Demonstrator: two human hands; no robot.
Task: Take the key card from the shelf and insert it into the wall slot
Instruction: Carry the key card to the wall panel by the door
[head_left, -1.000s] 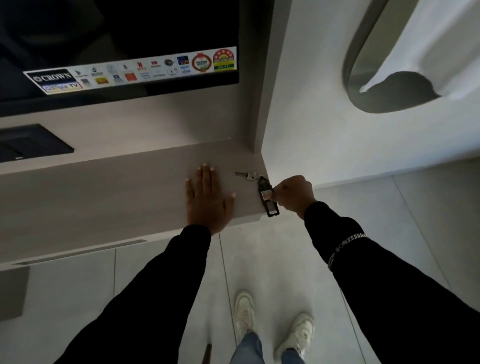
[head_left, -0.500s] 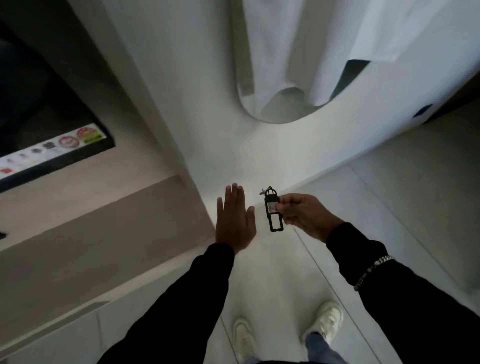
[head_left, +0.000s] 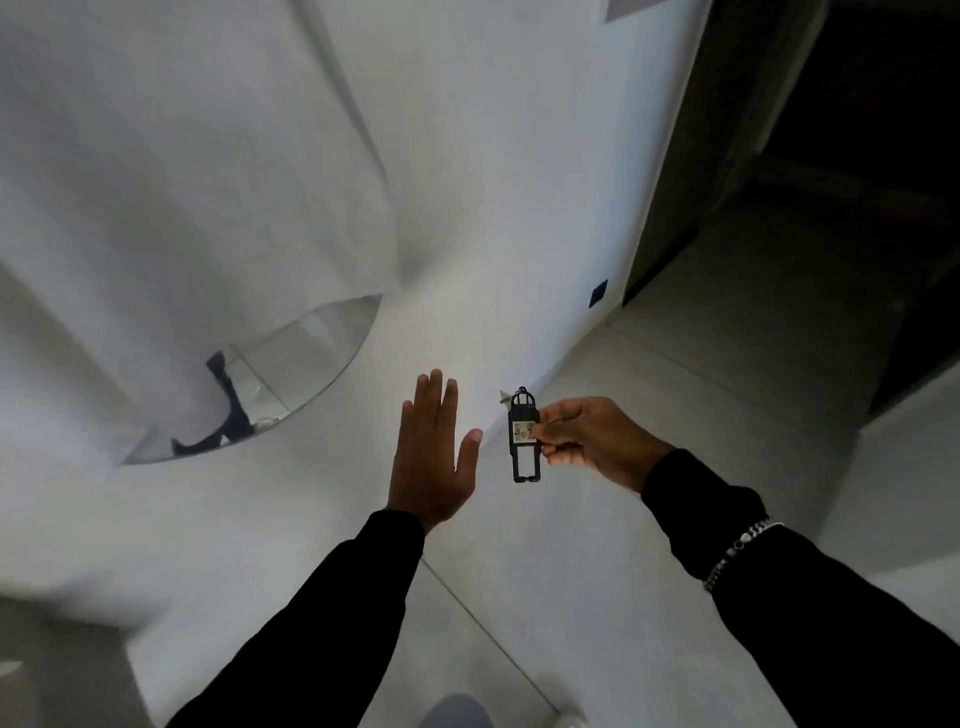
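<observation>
My right hand (head_left: 592, 441) pinches the key card (head_left: 523, 436), a long black plastic tag with a small white label, held upright in the air with a metal key showing behind its top. To its left my left hand (head_left: 431, 457) is raised flat, fingers together and thumb out, holding nothing. A small dark square plate (head_left: 598, 294) sits low on the white wall, far ahead and to the right of the card; I cannot tell if it is the slot.
A round mirror (head_left: 306, 364) on the white wall is partly draped by a white cloth (head_left: 171, 208). A dark doorway (head_left: 831, 156) opens at the right. Pale tiled floor (head_left: 701, 364) lies ahead.
The view has swung right, away from the shelf and television. My right hand lifted the key card off the shelf and carries it; my left hand left the shelf and hangs in the air.
</observation>
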